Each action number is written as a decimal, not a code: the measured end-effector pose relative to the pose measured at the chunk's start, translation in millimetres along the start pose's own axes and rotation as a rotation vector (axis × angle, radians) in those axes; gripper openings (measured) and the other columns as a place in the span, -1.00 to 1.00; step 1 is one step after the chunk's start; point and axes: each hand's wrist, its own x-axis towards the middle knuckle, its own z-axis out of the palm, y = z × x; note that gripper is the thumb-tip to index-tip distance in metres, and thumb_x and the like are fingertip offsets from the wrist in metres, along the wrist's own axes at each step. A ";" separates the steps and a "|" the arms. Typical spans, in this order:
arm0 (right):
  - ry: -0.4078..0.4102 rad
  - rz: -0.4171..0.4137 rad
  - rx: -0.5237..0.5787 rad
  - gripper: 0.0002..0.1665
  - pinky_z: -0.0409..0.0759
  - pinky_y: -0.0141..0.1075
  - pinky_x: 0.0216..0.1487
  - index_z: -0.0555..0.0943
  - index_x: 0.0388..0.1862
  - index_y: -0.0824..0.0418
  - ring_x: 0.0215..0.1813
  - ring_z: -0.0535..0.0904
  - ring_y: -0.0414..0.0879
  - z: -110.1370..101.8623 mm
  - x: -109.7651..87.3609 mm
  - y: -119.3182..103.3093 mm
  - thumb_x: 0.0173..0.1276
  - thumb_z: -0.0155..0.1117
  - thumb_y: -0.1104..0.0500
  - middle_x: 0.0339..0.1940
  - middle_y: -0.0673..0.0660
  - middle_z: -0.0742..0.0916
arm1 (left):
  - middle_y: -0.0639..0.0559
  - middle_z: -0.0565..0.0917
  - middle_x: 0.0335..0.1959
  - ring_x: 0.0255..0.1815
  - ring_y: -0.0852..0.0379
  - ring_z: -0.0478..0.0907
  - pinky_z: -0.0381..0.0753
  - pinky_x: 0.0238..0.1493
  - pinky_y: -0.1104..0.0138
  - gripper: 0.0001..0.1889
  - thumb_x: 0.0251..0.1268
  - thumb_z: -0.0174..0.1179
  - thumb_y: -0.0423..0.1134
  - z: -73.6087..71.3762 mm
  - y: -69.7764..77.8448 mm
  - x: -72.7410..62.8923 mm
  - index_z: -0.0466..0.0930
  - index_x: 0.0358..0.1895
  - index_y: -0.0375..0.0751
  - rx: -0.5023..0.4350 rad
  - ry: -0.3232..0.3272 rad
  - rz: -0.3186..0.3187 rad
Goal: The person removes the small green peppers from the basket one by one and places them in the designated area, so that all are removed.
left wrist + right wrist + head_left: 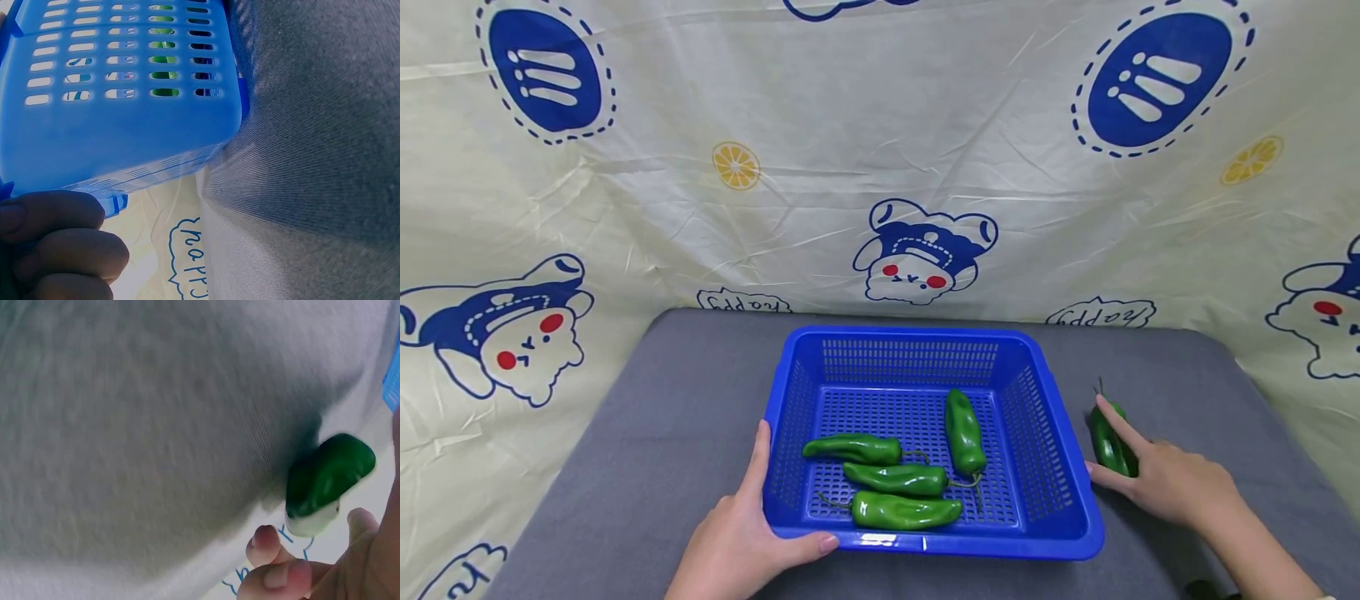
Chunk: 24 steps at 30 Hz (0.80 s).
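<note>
A blue plastic basket (925, 546) sits on the grey cloth with several glossy green peppers (898, 510) lying inside. My left hand (741, 533) holds its near left corner, thumb over the front rim and index finger along the left side. Curled fingers (75, 250) show under the basket wall in the left wrist view. Right of the basket, my right hand (1168, 475) is over another green pepper (1103, 437), thumb and index finger spread around it. That green pepper (331, 469) lies between thumb and fingers in the right wrist view; its far side is hidden.
Grey cloth (647, 433) covers the table on both sides of the basket. A pale printed curtain (805, 242) hangs behind and at the sides. A small dark object (1202, 590) shows under the right forearm at the bottom edge.
</note>
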 end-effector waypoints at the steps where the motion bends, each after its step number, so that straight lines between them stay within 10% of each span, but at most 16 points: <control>1: 0.014 -0.001 -0.002 0.33 0.48 0.09 -0.44 -0.47 0.61 -0.08 -0.23 0.59 0.37 -1.7 -1.6 0.8 0.17 -0.23 -0.74 0.10 0.70 0.50 | -0.28 0.73 -0.07 -0.12 -0.06 0.68 0.61 -0.13 0.00 0.56 -0.46 0.45 0.54 0.1 -0.1 0.0 -0.50 0.60 0.26 -0.001 -0.003 -0.003; 6: 0.136 -0.033 0.045 0.24 0.47 0.08 -0.52 -0.37 0.64 -0.05 -0.06 0.54 0.60 -16.5 -10.3 0.3 0.27 -0.19 -0.65 0.28 0.70 0.40 | -0.29 0.72 -0.08 -0.12 -0.05 0.68 0.61 -0.14 0.00 0.57 -0.46 0.45 0.54 0.2 -0.1 -0.1 -0.52 0.59 0.27 -0.002 -0.006 -0.007; 14: 0.395 -0.128 0.183 -0.04 0.16 -0.24 -0.65 -0.06 0.65 0.02 -0.57 0.28 -0.09 -51.6 -28.0 -19.9 0.48 -0.11 -0.40 -0.39 0.10 0.48 | -0.28 0.73 -0.08 -0.13 -0.04 0.69 0.61 -0.13 0.00 0.57 -0.46 0.45 0.54 0.5 0.5 0.3 -0.51 0.60 0.26 -0.003 -0.001 0.003; 24: 0.491 -0.232 0.181 -0.04 0.25 -0.24 -0.59 -0.07 0.65 -0.15 -0.49 0.37 -0.06 -103.7 -46.8 -70.3 0.43 0.03 -0.38 0.03 0.29 0.54 | -0.33 0.71 -0.04 -0.10 -0.08 0.69 0.61 -0.10 -0.03 0.58 -0.47 0.46 0.54 0.6 0.1 1.3 -0.50 0.61 0.23 -0.018 -0.008 -0.005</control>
